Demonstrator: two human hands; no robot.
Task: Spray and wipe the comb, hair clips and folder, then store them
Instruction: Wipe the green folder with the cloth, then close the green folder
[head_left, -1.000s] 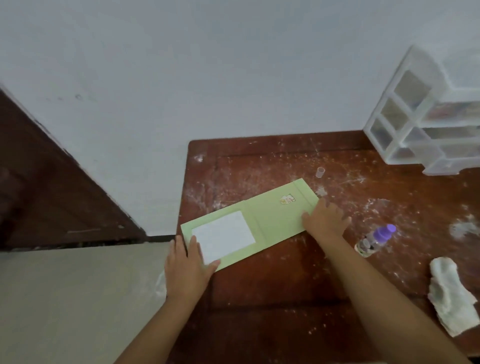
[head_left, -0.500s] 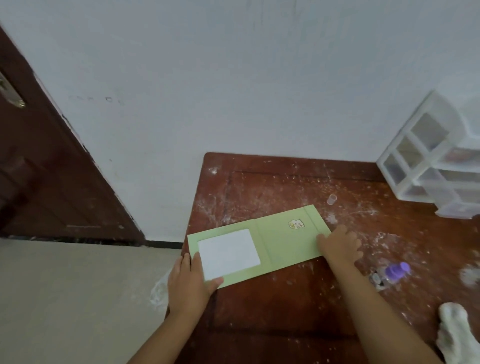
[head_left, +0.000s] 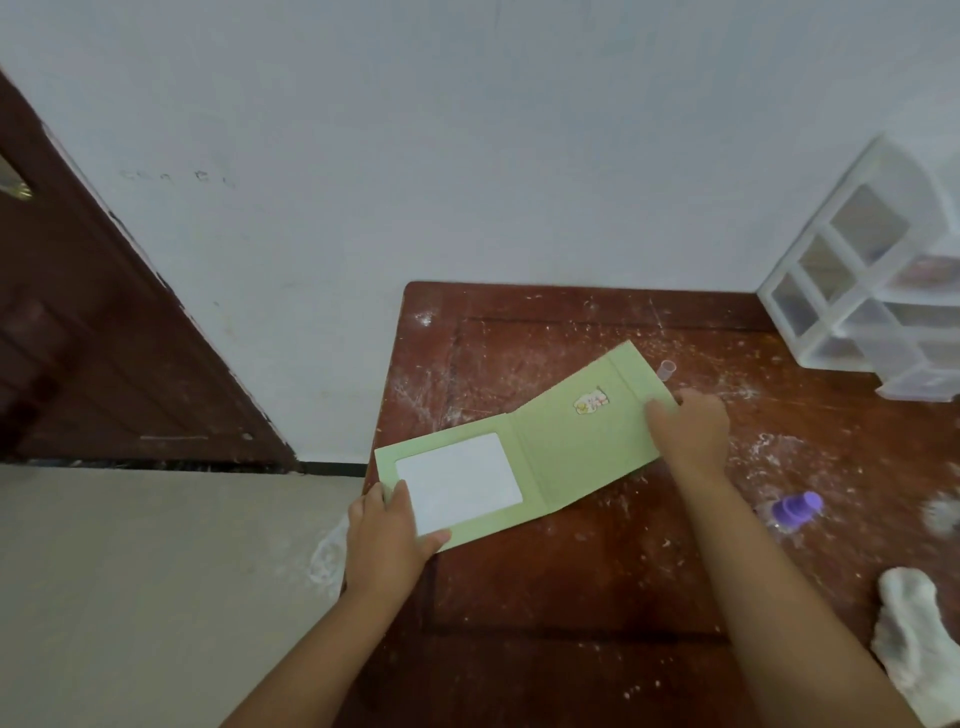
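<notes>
The flat pale-green card folder (head_left: 524, 457) lies open on the scuffed brown wooden table (head_left: 571, 582), its near-left corner over the edge. Your left hand (head_left: 387, 540) pinches that corner, thumb on top. Further off, your right hand (head_left: 688, 436) curls its fingers onto the far flap. It looks light, thin and easily creased, so hold both ends, away from the fold.
</notes>
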